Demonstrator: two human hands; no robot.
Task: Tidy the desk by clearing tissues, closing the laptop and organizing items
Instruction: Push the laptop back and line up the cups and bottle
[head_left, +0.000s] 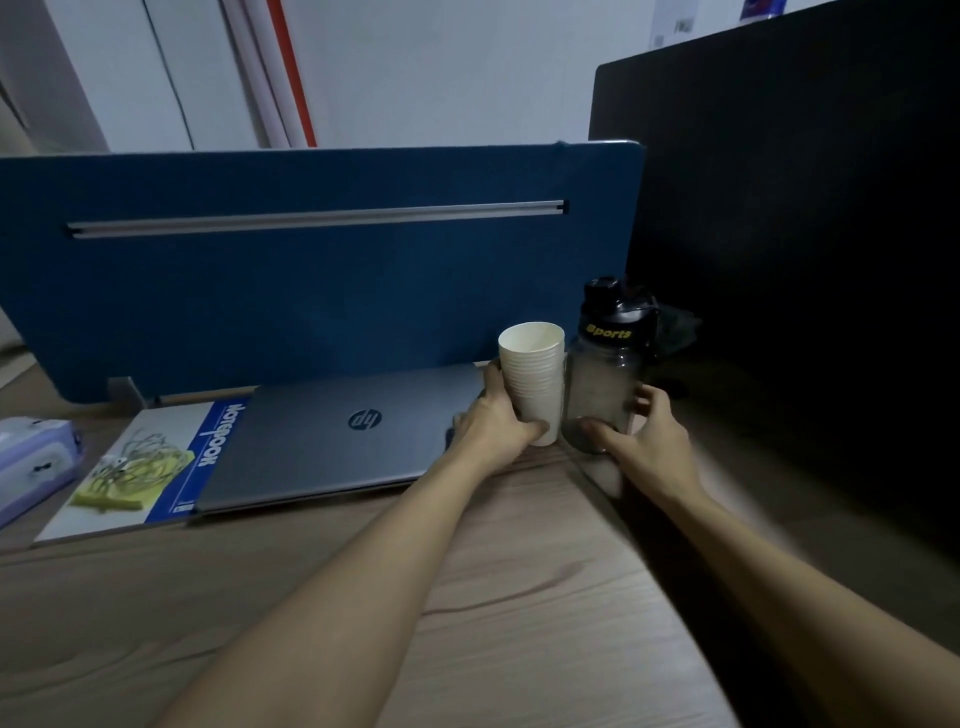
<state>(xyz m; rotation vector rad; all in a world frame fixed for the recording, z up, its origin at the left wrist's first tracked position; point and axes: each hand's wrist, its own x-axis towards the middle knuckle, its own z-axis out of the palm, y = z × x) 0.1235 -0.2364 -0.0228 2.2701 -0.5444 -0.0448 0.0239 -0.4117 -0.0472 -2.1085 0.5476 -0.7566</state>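
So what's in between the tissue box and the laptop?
A notebook with a blue strip lies flat between the tissue pack and the closed laptop. The laptop overlaps its right edge. The head view shows it.

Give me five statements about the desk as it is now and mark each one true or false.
1. The laptop is closed. True.
2. The left hand holds the sports bottle. False: it grips the stack of paper cups; the right hand holds the sports bottle.
3. The notebook lies to the right of the laptop. False: it lies to the left, its edge tucked under the laptop.
4. The stack of paper cups and the bottle stand upright, side by side. True.
5. The tissue pack sits at the right edge of the desk. False: it is at the far left.
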